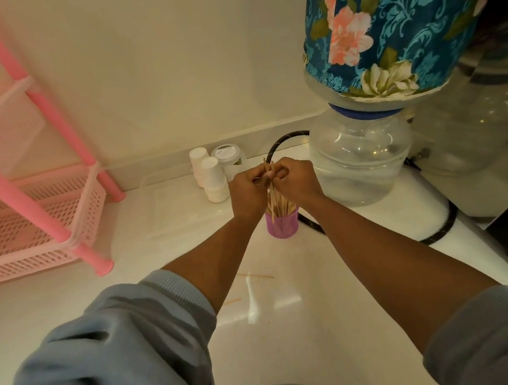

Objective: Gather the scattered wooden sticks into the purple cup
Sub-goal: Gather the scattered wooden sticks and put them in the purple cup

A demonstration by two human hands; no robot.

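Both hands [247, 190] [297, 180] pinch sticks [270, 171] above purple cup [282, 225].

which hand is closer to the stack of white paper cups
Left. The left hand sits right beside the white paper cups; the right hand is farther, on the other side of the held sticks.

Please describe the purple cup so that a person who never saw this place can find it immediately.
Start at the big clear water jar under the floral cover, then look left along the white counter. The purple cup stands just below both hands. Unlike the white paper cups behind, it holds wooden sticks.
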